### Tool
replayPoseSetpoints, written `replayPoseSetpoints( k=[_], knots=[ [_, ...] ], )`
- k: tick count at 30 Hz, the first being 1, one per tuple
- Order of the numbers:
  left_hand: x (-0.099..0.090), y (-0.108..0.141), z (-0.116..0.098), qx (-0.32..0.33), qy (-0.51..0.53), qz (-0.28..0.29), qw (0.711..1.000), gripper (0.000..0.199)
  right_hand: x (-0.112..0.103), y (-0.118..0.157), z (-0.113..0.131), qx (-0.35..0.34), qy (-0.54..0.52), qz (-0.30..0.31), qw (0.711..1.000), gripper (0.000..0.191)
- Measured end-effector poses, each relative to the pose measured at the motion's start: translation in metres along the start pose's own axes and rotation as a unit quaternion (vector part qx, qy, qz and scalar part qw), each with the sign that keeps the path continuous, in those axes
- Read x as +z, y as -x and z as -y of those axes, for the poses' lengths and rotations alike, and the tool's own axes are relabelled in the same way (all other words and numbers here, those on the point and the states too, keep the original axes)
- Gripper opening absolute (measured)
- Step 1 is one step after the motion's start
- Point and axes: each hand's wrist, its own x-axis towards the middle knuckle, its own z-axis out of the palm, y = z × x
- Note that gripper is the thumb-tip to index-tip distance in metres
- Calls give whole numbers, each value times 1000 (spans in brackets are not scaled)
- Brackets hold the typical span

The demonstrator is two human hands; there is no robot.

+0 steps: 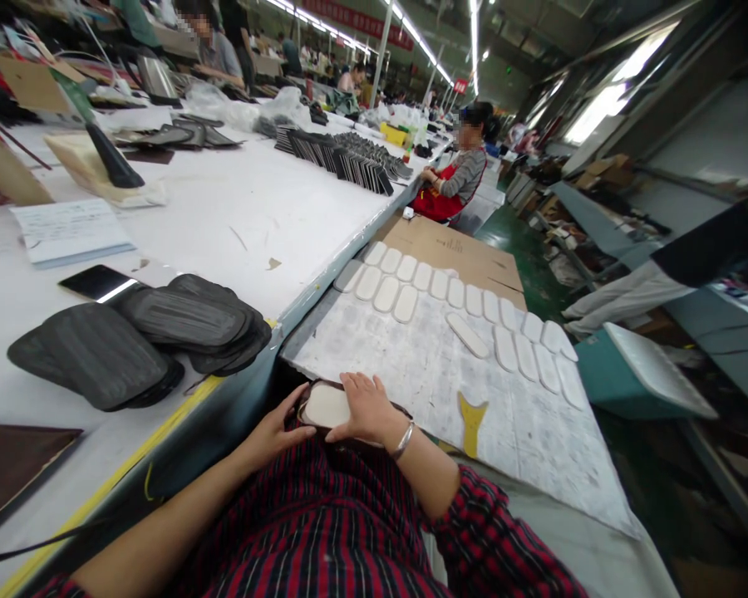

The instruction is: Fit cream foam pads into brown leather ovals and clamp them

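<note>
Black pads [180,314]: heaped on the white table [218,224].
Left hand [282,426]: thumb and fingers parted around the dark-edged piece [324,405].
Dark-edged piece: held near the lap.
Right hand [369,410]: fingers pressed nearly together over it, thumb apart.
Pale pads [385,293]: laid out on the board [399,374].

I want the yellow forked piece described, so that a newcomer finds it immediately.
Right of the long white table is a lower, stained board. On its near side lies the yellow piece, forked at one end, unlike the pale ovals beyond.
</note>
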Motion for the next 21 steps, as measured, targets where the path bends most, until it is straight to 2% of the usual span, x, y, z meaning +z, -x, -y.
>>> replayPoseSetpoints(
  k=[4, 7, 9, 11, 13, 15, 17, 18, 21],
  knots=[
    [13, -6, -5, -14, 77, -29, 997, 71, 1, -12, -1, 2, -15, 20, 1000, 107],
    [17, -9, -10, -35, 69, -54, 995, 70, 3, -15, -1, 8, -22, 29, 999, 106],
    [15, -8, -13, -48, 42, -43, 997, 69, 0, -11, -1, 6, -20, 17, 1000, 103],
    [11, -6, -18, -43, -30, -35, 998, 71, -9, 1, -4, 6, -30, -16, 999, 97],
    [7, -7, -26, 0, -171, -53, 984, 76, -19, 22, -16, 32, -66, -69, 995, 90],
    [9, -13, -38, 69, -343, -66, 934, 83, -23, 51, -39, 93, -120, -140, 979, 80],
    [17, -28, -52, 105, -456, 35, 883, 92, -12, 81, -74, 181, -155, -206, 949, 65],
    [24, -38, -60, 103, -491, 110, 858, 93, -1, 94, -97, 229, -159, -228, 933, 60],
    [48, -68, -84, 90, -541, 235, 803, 70, 43, 125, -169, 363, -152, -258, 882, 53]
  ],
)
